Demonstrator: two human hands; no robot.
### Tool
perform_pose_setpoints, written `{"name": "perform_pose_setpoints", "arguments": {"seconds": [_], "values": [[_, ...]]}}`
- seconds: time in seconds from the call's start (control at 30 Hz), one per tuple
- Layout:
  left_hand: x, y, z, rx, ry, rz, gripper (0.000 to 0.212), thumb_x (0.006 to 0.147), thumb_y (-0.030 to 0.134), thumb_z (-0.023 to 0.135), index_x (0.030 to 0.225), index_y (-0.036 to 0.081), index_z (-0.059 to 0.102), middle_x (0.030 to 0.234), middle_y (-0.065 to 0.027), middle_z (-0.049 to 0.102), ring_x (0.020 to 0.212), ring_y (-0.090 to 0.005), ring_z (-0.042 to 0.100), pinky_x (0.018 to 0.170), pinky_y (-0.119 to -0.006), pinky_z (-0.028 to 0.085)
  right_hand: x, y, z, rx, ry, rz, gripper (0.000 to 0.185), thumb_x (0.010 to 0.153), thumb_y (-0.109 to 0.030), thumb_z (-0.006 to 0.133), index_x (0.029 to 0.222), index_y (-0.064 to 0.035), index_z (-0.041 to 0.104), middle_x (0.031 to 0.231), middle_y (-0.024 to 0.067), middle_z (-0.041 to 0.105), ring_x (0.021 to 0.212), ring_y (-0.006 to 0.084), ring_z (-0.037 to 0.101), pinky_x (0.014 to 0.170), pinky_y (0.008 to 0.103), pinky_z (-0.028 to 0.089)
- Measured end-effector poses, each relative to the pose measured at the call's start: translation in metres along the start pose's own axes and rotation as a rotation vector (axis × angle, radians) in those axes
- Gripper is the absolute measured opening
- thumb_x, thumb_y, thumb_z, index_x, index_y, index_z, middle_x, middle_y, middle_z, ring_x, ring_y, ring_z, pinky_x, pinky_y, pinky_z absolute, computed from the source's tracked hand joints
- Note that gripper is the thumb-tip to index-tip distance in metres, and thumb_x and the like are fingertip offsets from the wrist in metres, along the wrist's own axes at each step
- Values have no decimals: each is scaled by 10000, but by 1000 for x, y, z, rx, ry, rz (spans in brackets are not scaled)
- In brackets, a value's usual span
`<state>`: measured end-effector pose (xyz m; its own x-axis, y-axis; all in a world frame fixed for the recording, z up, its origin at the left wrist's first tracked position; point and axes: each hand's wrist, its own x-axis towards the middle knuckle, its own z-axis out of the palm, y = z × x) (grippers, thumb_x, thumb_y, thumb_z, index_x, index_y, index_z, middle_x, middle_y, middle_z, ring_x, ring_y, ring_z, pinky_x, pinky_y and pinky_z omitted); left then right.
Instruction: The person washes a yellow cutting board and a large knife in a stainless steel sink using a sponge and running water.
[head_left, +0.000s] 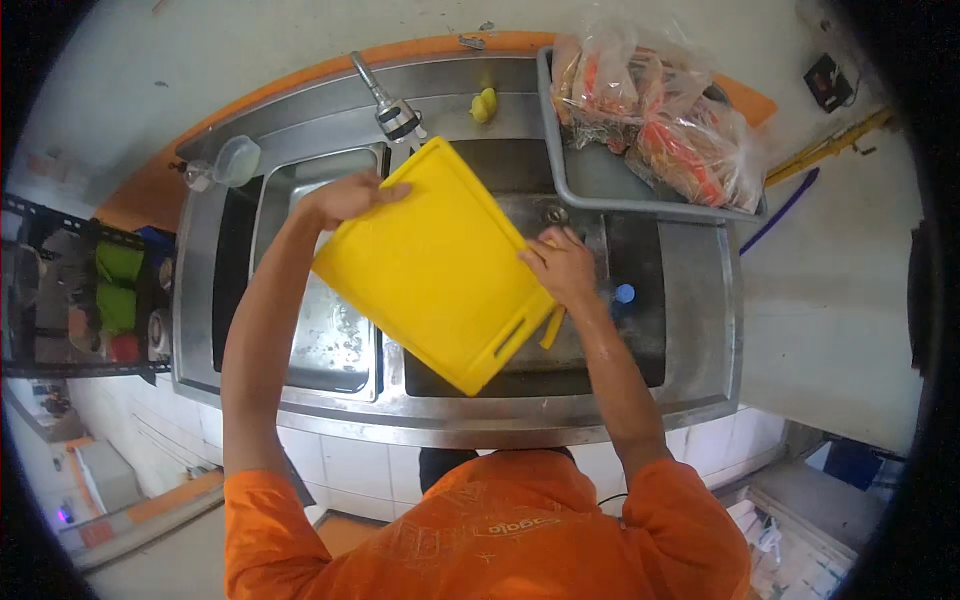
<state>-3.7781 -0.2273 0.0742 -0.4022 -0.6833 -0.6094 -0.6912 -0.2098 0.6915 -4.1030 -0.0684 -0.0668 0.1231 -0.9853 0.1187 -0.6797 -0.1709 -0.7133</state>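
Note:
A yellow plastic cutting board (427, 259) is held tilted over the steel sink, its corners pointing up and down in the view. My left hand (356, 201) grips its upper left edge, thumb on the face. At the right edge, my right hand (561, 264) holds the board near the end with the slotted handle. A narrow yellow strip (553, 328) shows below that hand; whether it belongs to a separate tool I cannot tell. The faucet (394, 112) stands just beyond the board's top corner. Behind the board, part of the sink basin (517, 169) is hidden.
A grey plastic tub (566, 196) at the back right holds clear bags of food (675, 135). A steel basin (330, 345) lies left. Yellow-green sponge-like pieces (484, 105) sit on the back ledge, near a translucent container (238, 161). A blue cap (624, 293) is right of my hand.

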Motion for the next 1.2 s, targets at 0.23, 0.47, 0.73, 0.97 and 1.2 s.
{"name": "perform_pose_setpoints", "arguments": {"seconds": [0.23, 0.47, 0.73, 0.97, 1.2], "values": [[-50, -33, 42, -45, 263, 58, 426, 951, 351, 629, 886, -62, 711, 694, -66, 662, 593, -140, 604, 530, -307, 470, 28, -99, 127, 294, 597, 52, 293, 838, -19, 695, 1129, -47, 716, 1090, 150, 609, 1046, 320, 634, 874, 401, 525], [-88, -41, 117, -13, 675, 170, 373, 984, 258, 598, 904, -96, 685, 758, -101, 715, 653, -146, 646, 581, -333, 489, 74, -103, 156, 417, 606, -179, 281, 890, -69, 642, 1160, -97, 715, 1183, 155, 659, 1124, 363, 615, 943, 430, 500], [-110, -27, 147, -270, 658, 135, 273, 962, 166, 615, 942, -95, 692, 825, -107, 707, 720, -143, 637, 623, -313, 492, 111, -93, 159, 583, 555, 12, 238, 925, -104, 612, 1133, -49, 714, 1157, 189, 695, 1040, 316, 687, 892, 404, 527], [-104, -22, 165, -326, 596, 90, 288, 960, 179, 618, 936, -98, 695, 809, -104, 704, 706, -138, 623, 609, -313, 479, 149, -31, 131, 735, 351, 328, 226, 927, -101, 648, 1132, -58, 732, 1149, 142, 722, 1047, 216, 696, 937, 346, 520], [-104, -28, 177, -303, 630, 82, 299, 959, 188, 616, 918, -98, 688, 793, -88, 693, 719, -128, 614, 624, -317, 473, 96, -78, 147, 692, 490, 130, 243, 892, -37, 662, 1125, -48, 729, 1124, 139, 727, 1081, 231, 689, 936, 321, 525]]}}
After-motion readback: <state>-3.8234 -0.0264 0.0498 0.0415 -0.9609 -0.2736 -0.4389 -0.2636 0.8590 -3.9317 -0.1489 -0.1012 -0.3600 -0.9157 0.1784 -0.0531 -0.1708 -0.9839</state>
